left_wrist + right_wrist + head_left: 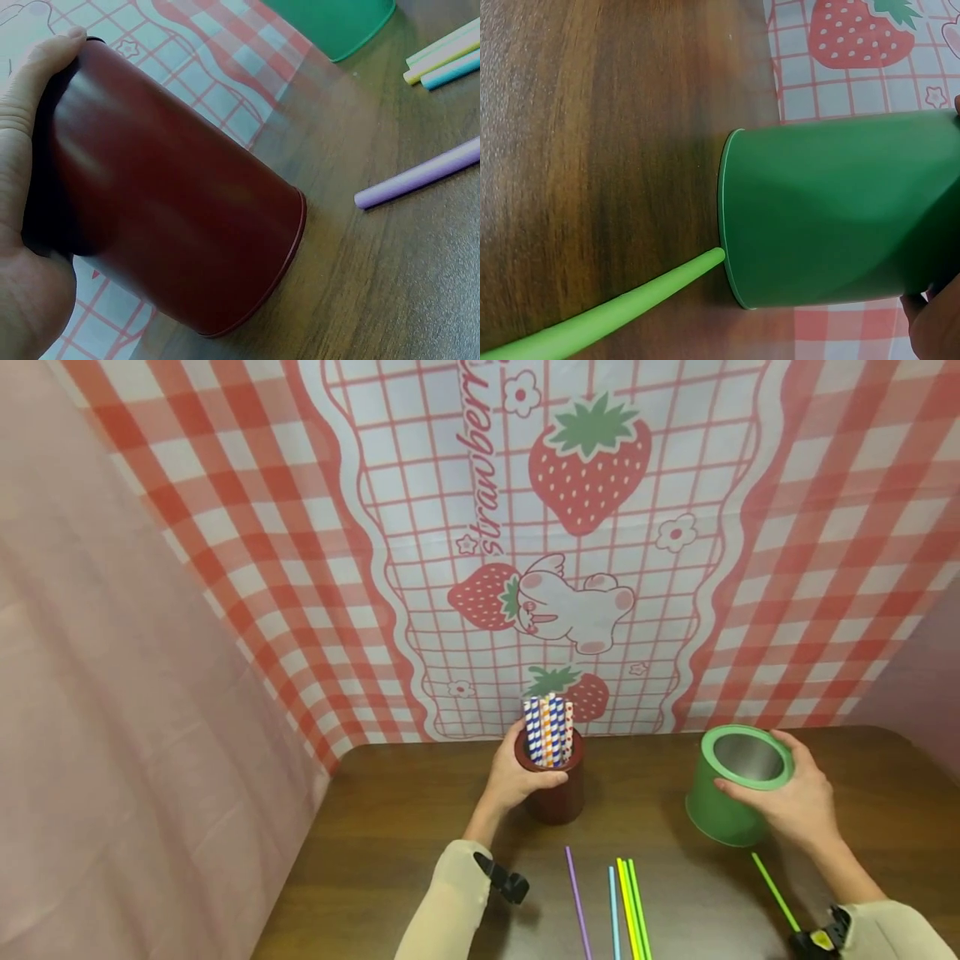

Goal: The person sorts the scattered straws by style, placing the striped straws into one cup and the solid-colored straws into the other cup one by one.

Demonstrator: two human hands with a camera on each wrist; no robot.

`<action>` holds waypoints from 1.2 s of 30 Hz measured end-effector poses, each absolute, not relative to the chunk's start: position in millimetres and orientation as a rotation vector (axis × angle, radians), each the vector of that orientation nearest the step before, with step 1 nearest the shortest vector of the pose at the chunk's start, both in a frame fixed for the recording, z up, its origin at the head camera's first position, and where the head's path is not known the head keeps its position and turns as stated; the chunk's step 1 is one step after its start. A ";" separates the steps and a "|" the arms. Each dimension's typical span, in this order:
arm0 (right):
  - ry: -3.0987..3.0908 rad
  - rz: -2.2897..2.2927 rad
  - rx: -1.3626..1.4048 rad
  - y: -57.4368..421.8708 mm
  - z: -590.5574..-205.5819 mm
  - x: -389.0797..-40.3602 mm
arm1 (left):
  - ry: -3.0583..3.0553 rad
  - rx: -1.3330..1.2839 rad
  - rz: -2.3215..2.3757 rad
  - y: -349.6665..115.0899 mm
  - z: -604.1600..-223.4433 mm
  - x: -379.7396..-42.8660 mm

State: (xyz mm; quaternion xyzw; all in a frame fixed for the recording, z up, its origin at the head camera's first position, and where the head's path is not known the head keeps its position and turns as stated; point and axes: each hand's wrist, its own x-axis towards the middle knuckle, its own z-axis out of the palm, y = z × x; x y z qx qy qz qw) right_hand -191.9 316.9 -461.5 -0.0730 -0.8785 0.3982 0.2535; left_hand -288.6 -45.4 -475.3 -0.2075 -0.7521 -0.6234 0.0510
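Observation:
My left hand grips a dark red can near its rim, with the thumb across the front. A bunch of striped and dotted paper straws stands upright in that can. Over to the right, my right hand holds a green can around its upper side; the silvery inside shows through the open top. Close in, the left wrist view shows the red can's smooth wall. One light green straw lies with its tip right at the green can's base in the right wrist view.
On the brown wooden table, toward the front, lie a purple straw, a light blue straw, a yellow straw and a green straw. A strawberry-print checked cloth hangs behind the table, with a pink curtain on the left.

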 end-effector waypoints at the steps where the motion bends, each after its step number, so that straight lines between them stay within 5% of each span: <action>1: -2.388 1.086 -0.197 316.3 -461.9 -192.2 | -2.281 -0.642 -1.908 -46.3 -475.0 -288.4; 21: -2.368 1.103 -0.206 316.9 -468.4 -191.5 | -2.219 -0.754 -2.032 -71.7 -452.2 -259.9; 36: -2.375 1.108 -0.181 318.5 -463.4 -192.1 | -2.134 -0.184 -2.375 -91.0 -489.2 -235.8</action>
